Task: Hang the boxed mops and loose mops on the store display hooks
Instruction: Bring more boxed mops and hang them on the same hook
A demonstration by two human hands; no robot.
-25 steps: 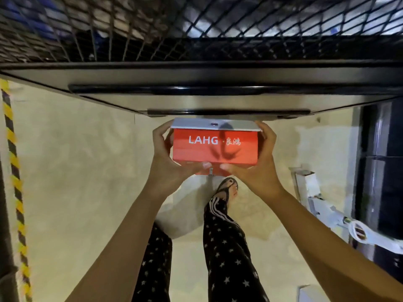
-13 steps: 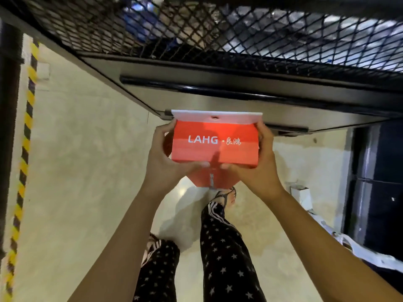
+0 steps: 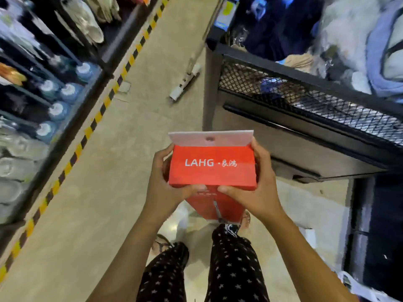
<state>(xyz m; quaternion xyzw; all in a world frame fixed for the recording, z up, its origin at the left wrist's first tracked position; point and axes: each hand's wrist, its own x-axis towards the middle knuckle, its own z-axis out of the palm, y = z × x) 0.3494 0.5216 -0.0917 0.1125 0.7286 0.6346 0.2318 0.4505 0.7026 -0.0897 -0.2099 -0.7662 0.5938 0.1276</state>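
Item: boxed mop, held in a store aisle.

- Hidden: the box [image 3: 212, 166] runs down behind both hands, and its bottom end is cut off by the trousers [image 3: 235, 269]. Small print on its lower face is unreadable. Most fingers are out of sight behind the box's sides. Goods on the shelf [image 3: 43, 94] at left are blurred. The contents of the bin [image 3: 305, 99] at right are hard to make out through the mesh.
- Box: red, lettered "LAHG". A white flap [image 3: 210, 138] with a hang hole stands up at the far edge. The box is in mid-air above the floor [image 3: 98, 203].
- Left hand [image 3: 165, 192]: grasps the box's left side, thumb across the near edge.
- Right hand [image 3: 259, 192]: grasps the right side, thumb likewise. The two thumb tips are near each other but apart.
- Edges: the bin's corner post [image 3: 210, 88] and dark lower panel lie just beyond and right of the flap.
- Open room: bare floor lies left and ahead, bounded by striped tape [image 3: 96, 118] along the shelf foot.
- Loose mop [image 3: 185, 81]: on the floor beside the post, well apart from the box.
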